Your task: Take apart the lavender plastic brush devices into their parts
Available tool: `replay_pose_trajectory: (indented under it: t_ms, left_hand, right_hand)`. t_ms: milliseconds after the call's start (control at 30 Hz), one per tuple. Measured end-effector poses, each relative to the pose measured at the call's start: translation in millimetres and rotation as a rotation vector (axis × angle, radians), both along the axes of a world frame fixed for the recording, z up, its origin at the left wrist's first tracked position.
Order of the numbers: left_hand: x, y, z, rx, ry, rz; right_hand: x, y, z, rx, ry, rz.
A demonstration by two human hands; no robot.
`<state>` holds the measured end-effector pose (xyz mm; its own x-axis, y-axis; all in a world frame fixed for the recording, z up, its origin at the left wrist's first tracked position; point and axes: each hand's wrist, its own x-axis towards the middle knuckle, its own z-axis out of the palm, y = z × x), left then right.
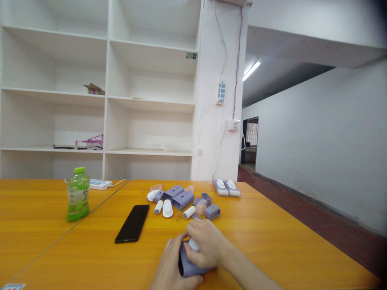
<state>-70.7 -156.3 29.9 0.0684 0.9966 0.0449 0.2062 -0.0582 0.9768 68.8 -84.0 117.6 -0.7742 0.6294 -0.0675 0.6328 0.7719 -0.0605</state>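
Note:
A purple plastic casing (193, 269), hollow at its near-left end, lies low over the table in front of me. My left hand (173, 264) is wrapped around its left side, the thumb along its lower edge. My right hand (207, 241) is closed over the top, its fingers gripping a white ribbed piece (194, 244) against the casing. Fingers hide part of both. Beyond my hands lie loose parts: purple sleeves (183, 199), a white oval cover (167, 209), white rollers (189, 212), a small purple frame (213, 212), clear pinkish pieces (201, 206) and thin springs (177, 216).
A black phone (132, 224) lies left of the parts. Farther left stands a green-capped bottle (78, 195), with a white power strip (99, 184) behind it. Two purple units with white ovals (226, 188) sit at the table's back right edge. White shelves (151, 98) rise behind the table (266, 241).

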Motion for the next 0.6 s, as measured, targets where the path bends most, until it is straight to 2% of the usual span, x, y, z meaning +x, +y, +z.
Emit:
replay_pose_trajectory:
  t_ms: [267, 500, 600]
  left_hand:
    - [1, 3, -14.5, 0.013, 0.050, -0.005]
    - [-5, 5, -9.2, -0.019, -0.032, -0.074]
    - [-3, 4, -8.0, -0.004, -0.044, -0.047]
  right_hand:
    - [-1, 10, -1.3, -0.026, 0.022, -0.057]
    - [-7, 1, 2.1, -0.090, 0.114, -0.105]
    - [-12, 8, 0.7, -0.061, 0.199, -0.239]
